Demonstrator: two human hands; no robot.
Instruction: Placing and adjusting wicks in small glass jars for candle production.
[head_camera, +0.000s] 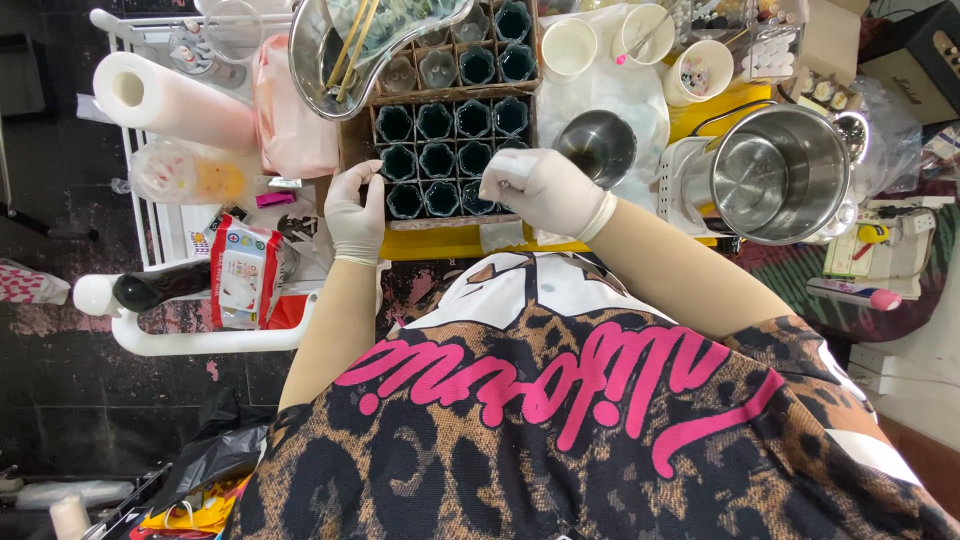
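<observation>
The right grip (545, 190) is pinched narrow over the near row of dark teal glass cups (440, 198), though what it pinches I cannot tell. The left grip (357, 210) clasps the near-left corner of the cardboard crate (352, 140) holding them at the bench's (440, 243) near edge. Steadying the crate while keeping the pinch centred over one cup seems wise. A steel pot (775, 172) stands right.

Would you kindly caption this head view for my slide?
Two gloved hands, left hand and right hand, over a cardboard box of dark teal cups.
</observation>
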